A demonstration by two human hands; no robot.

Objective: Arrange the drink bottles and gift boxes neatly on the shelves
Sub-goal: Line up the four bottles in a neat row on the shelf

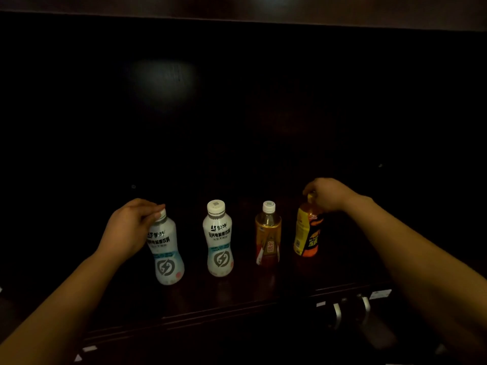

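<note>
Several drink bottles stand in a row on a dark wooden shelf [237,299]. My left hand [129,227] grips the cap and neck of the leftmost white bottle [167,256], which tilts a little. A second white bottle [218,241] stands upright to its right, untouched. Beside that is an amber tea bottle with a white cap [268,237]. My right hand [329,194] grips the top of the yellow and orange bottle [307,237] at the right end. No gift boxes are visible.
The shelf's back wall is very dark, with a faint light patch [163,80] on it. The upper shelf edge [263,11] runs along the top. Two metal handles [350,310] and white labels sit on the front below the shelf's right side.
</note>
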